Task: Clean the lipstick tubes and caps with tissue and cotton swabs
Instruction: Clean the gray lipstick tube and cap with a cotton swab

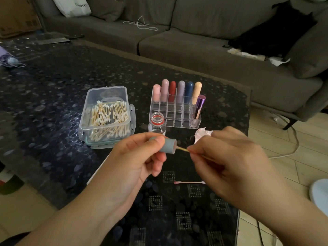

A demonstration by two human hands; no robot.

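Note:
My left hand (136,157) grips a grey-blue lipstick cap (167,146), its open end turned to the right. My right hand (229,157) pinches a wooden cotton swab (182,149) whose tip goes into the cap's opening. A crumpled tissue (202,133) with pink stains lies just behind my right hand. A used swab (189,182) with a pink tip lies on the table under my hands. A clear organizer (175,110) behind holds several lipstick tubes in a row and a purple tube (199,106) at its right.
A clear plastic box (106,114) full of cotton swabs stands at the left. A small open bottle (157,123) with a red ring stands before the organizer. The dark patterned table (53,103) ends at the right, and a grey sofa (195,41) is behind it.

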